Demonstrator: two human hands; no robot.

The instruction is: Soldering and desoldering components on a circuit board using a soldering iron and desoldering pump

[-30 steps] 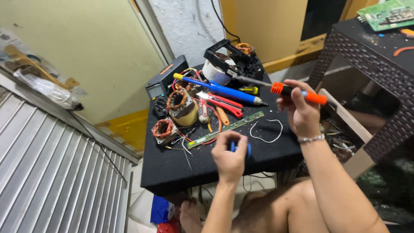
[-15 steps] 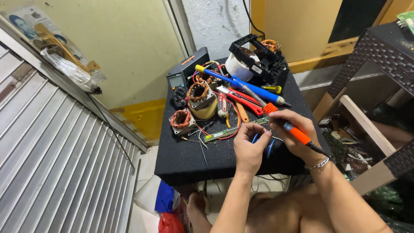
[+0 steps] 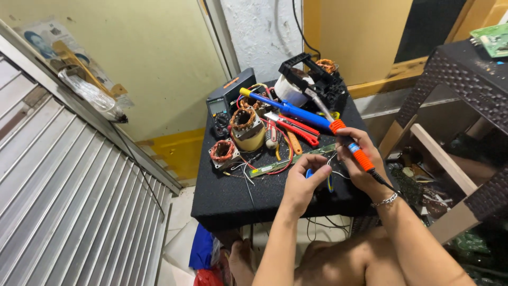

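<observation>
My right hand (image 3: 355,164) grips an orange-handled soldering iron (image 3: 350,144), its metal tip pointing up and away over the small black table (image 3: 227,196). My left hand (image 3: 300,186) pinches a small blue object (image 3: 310,173) with a thin wire, just left of the right hand and close to it. A narrow green circuit board strip (image 3: 272,168) lies on the table just beyond both hands. A bracelet is on my right wrist.
Beyond the hands lie two copper-wound coils (image 3: 244,123), a blue desoldering pump (image 3: 288,108), red-handled pliers (image 3: 296,127), a multimeter (image 3: 219,111) and a black transformer frame (image 3: 315,79). A dark wicker stool (image 3: 465,79) stands right, a corrugated shutter (image 3: 63,201) left.
The right hand brought the soldering iron down from above the table to beside the left hand, and tilted it tip-up. The view shifted.
</observation>
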